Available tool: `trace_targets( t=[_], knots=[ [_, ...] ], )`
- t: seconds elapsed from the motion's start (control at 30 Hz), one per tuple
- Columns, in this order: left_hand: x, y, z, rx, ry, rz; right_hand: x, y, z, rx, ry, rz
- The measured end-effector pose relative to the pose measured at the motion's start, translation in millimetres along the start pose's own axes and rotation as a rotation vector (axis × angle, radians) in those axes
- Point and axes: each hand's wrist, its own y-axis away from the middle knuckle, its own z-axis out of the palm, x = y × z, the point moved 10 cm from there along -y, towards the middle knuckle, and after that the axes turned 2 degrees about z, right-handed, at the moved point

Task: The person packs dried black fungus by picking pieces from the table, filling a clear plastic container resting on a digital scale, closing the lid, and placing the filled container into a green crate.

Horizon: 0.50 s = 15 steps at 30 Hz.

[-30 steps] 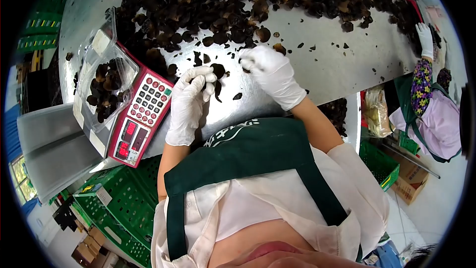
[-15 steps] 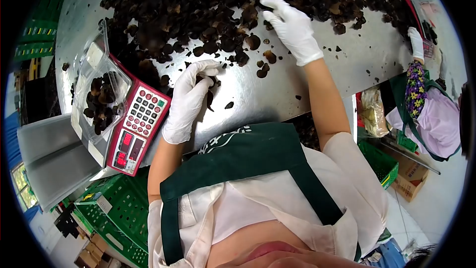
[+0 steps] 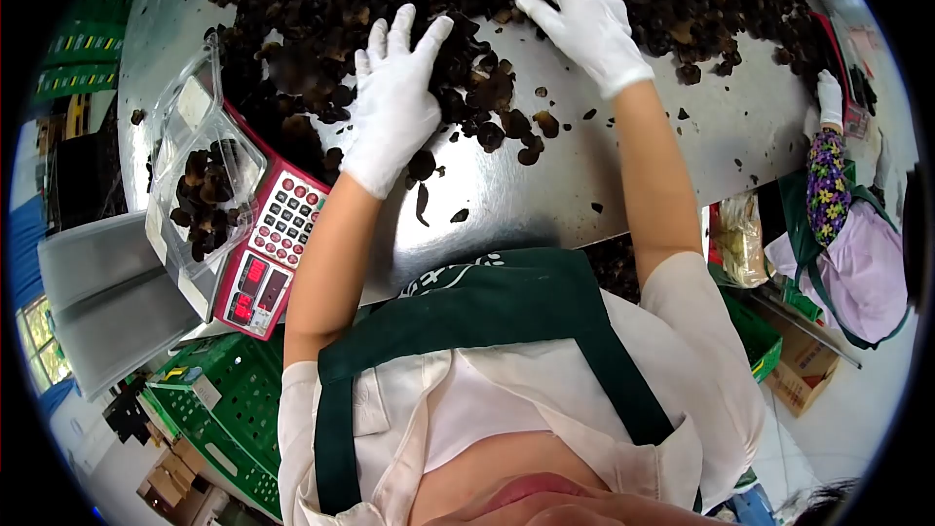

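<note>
Dark, dried, curled pieces (image 3: 487, 88) lie heaped across the far side of a metal table (image 3: 526, 200). My left hand (image 3: 394, 102), in a white glove, reaches over the heap's near edge with its fingers spread. To its right, my right hand (image 3: 582, 19), also gloved in white, is over the heap with fingers apart. Neither hand visibly holds a piece. Several loose pieces lie on the metal below my left hand. A red scale (image 3: 278, 214) with a keypad and lit display stands at the left, bearing a clear plastic container (image 3: 248, 170) with dark pieces inside.
Green crates (image 3: 229, 390) stand below the table at the left, beside grey translucent sheets (image 3: 117, 302). At the right, a co-worker's gloved hand (image 3: 829, 97) is near another red scale. A cardboard box (image 3: 804, 370) sits on the floor.
My left hand has let go of the pieces it held, moved up to the heap and spread its fingers. My right hand has moved farther up over the heap and opened from its earlier closed shape.
</note>
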Motion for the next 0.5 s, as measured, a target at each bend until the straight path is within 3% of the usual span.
trace_targets(
  t=[0.03, 0.1, 0.13, 0.17, 0.23, 0.37, 0.43, 0.5],
  knots=[
    [-4, -3, 15, -0.087, -0.034, -0.067, -2, -10, -2, 0.154, 0.111, -0.033],
    [4, -2, 20, -0.159, -0.079, -0.012, -22, -18, 11, 0.321, 0.473, -0.082],
    [6, 2, 20, -0.198, -0.046, -0.001, -12, -23, 48, -0.052, 0.338, 0.010],
    [8, 7, 19, -0.241, -0.012, 0.010, -30, -14, 50, -0.022, 0.369, -0.047],
    [12, 20, 6, -0.235, 0.025, 0.021, -40, -2, 57, -0.214, 0.267, -0.148],
    [14, 46, -14, -0.245, 0.048, 0.069, -55, 42, 43, -0.329, 0.079, -0.311],
    [5, 44, -32, -0.200, 0.343, -0.023, -50, 44, 30, -0.304, 0.070, -0.305],
    [-11, 31, -44, -0.078, 0.341, -0.119, -43, 33, 23, -0.384, -0.144, -0.216]
  ],
)
